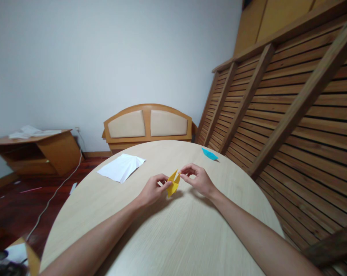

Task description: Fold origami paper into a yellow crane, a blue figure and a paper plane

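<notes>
A folded yellow paper piece (173,187) with two pointed tips is held just above the round table (208,237). My left hand (154,189) pinches its left side between thumb and fingers. At its upper right, the thumb and index finger of my right hand (199,179) are closed on one pointed tip. A creased white sheet (120,168) lies on the table to the left, beyond my left hand. Near the far right edge rests a small folded blue paper shape (209,154).
Behind the table stands a wooden headboard (147,122) with two beige panels. Slatted wood (248,115) leans along the right side. A low cabinet (55,153) holding white paper (29,132) is at the left, with a cable (57,193) on the floor.
</notes>
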Demonstrator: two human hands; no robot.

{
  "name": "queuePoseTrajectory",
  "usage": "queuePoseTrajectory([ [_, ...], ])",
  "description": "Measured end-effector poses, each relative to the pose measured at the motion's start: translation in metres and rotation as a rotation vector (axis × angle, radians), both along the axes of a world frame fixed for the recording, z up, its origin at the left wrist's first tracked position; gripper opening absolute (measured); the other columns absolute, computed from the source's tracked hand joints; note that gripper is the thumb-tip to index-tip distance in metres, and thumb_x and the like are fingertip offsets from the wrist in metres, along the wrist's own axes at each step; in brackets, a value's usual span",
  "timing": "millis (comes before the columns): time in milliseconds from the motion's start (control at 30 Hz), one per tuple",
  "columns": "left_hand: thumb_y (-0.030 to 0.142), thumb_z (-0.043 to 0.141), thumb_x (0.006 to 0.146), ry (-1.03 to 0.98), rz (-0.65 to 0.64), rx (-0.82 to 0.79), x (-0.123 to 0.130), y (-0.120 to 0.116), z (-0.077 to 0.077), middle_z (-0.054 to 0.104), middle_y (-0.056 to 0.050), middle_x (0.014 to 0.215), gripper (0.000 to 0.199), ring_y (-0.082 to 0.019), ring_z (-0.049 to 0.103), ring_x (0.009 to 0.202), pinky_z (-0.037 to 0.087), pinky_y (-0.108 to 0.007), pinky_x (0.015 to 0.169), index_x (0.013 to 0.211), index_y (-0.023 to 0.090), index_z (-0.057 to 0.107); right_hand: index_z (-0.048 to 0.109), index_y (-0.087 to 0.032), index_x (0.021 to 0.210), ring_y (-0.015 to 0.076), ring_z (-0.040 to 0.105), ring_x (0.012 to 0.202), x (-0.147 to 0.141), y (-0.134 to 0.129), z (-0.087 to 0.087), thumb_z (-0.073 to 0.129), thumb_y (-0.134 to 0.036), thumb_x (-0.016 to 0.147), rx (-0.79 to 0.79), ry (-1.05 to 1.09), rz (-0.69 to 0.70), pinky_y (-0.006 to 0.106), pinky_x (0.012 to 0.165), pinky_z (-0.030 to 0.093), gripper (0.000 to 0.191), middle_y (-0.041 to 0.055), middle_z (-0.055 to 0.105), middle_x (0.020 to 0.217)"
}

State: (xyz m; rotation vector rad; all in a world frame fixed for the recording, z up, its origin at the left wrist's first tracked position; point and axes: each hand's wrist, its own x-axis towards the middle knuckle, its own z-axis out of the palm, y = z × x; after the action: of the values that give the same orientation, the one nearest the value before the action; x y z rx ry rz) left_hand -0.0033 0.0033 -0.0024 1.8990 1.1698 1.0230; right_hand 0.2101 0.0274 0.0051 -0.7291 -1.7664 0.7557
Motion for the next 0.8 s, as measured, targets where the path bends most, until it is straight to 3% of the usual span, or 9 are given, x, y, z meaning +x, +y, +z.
queuePoseTrajectory([
  [267, 0.051, 0.06, 0.084, 0.027, 0.005, 0.012, 0.0, 0.0, -0.002, 0.069, -0.006, 0.083, 0.039, -0.014, 0.058, 0.074, 0.044, -0.023, 0.063, 0.086, 0.015, 0.072, 0.064, -0.018, 0.092, 0.0163, 0.067, 0.08, -0.002, 0.0, -0.001, 0.069, -0.031, 0.082, -0.006, 0.007, 0.01, 0.031, 0.074, 0.054, 0.018, 0.0049, 0.071, 0.087],
  [800, 0.048, 0.062, 0.083, 0.04, 0.003, 0.025, 0.003, -0.002, 0.001, 0.07, -0.006, 0.08, 0.036, -0.014, 0.057, 0.072, 0.043, -0.025, 0.066, 0.085, 0.014, 0.073, 0.074, -0.019, 0.086, 0.0189, 0.067, 0.077, -0.01, -0.011, 0.008, 0.068, -0.029, 0.084, 0.078, -0.081, -0.124, 0.032, 0.073, 0.052, 0.013, 0.0057, 0.074, 0.085],
])
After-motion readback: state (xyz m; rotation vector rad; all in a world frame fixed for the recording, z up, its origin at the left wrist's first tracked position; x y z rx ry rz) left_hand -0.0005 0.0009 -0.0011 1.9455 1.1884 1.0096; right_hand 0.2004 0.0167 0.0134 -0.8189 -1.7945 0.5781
